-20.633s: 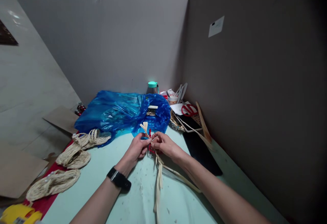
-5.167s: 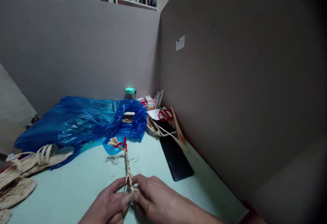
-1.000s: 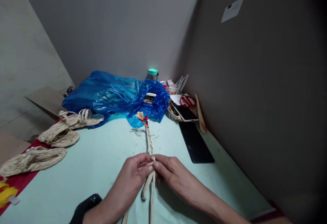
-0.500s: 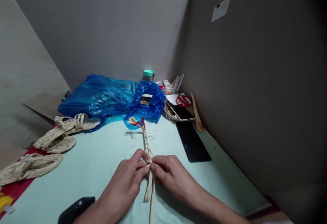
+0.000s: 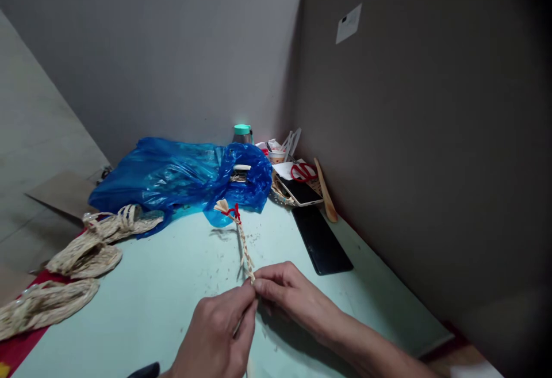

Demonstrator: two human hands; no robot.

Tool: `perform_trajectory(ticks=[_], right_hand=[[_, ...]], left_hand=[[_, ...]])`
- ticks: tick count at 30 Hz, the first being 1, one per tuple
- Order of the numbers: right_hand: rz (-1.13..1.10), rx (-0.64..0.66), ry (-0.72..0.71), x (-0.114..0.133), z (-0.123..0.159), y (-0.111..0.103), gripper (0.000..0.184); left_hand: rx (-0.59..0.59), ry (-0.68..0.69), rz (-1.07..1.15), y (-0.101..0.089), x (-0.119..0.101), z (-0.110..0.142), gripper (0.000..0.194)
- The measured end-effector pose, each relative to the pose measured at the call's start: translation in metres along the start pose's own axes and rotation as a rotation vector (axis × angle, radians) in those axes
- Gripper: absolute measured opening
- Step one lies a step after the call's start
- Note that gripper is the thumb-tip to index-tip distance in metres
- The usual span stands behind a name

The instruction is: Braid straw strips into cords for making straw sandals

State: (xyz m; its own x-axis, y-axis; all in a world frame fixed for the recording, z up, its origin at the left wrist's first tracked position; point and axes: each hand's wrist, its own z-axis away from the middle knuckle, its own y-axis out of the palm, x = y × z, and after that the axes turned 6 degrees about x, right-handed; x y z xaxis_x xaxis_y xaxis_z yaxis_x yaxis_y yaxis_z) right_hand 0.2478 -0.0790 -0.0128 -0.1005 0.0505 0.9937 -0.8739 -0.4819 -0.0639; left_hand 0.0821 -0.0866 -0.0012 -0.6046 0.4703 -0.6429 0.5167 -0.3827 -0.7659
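A thin straw braid [image 5: 244, 244] runs away from me over the pale green table [image 5: 164, 286]. Its far end fans into a cut tuft, bound with red string [image 5: 237, 213]. My right hand [image 5: 293, 294] pinches the near end of the braid between thumb and forefinger. Just left of it and lower, my left hand [image 5: 222, 326] is closed on the straw strands below the braid, its knuckles turned up. Most of the loose strands are hidden under the hands; a bit of one shows at the bottom edge.
Woven straw sandals [image 5: 84, 257] lie along the left edge. A blue plastic bag [image 5: 172, 174] and a flask with a teal lid [image 5: 242, 130] stand at the back. On the right are a black phone [image 5: 321, 240], a tablet-like device [image 5: 302, 189], red-handled scissors [image 5: 303, 172] and a wooden stick [image 5: 326, 191].
My left hand has moved down and rolled over, covering the loose strands that hung in sight before. The right hand keeps its pinch. The view has shifted slightly.
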Motion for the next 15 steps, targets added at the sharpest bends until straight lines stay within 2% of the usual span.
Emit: perform_trajectory(ticks=[5,8,10,11,12,15], right_hand=[[-0.108,-0.024,0.025,0.005,0.002,0.001,0.026],[-0.131,-0.037,-0.009,0.006,0.001,0.001,0.024],[-0.142,-0.027,-0.039,0.007,0.001,0.001,0.026],[-0.142,-0.018,-0.056,0.007,0.001,0.001,0.027],[-0.141,-0.005,-0.076,0.007,0.001,0.001,0.029],[-0.146,0.040,-0.146,0.004,0.000,0.002,0.033]], left_hand=[[0.020,0.039,0.079,-0.006,-0.002,-0.002,0.027],[-0.124,-0.098,0.266,-0.016,0.005,-0.008,0.028],[-0.215,-0.209,0.444,-0.020,0.010,-0.014,0.020],[-0.204,-0.242,0.563,-0.020,0.012,-0.016,0.016],[-0.139,-0.261,0.705,-0.018,0.013,-0.019,0.017],[0.119,-0.290,1.089,-0.007,0.013,-0.023,0.032]])
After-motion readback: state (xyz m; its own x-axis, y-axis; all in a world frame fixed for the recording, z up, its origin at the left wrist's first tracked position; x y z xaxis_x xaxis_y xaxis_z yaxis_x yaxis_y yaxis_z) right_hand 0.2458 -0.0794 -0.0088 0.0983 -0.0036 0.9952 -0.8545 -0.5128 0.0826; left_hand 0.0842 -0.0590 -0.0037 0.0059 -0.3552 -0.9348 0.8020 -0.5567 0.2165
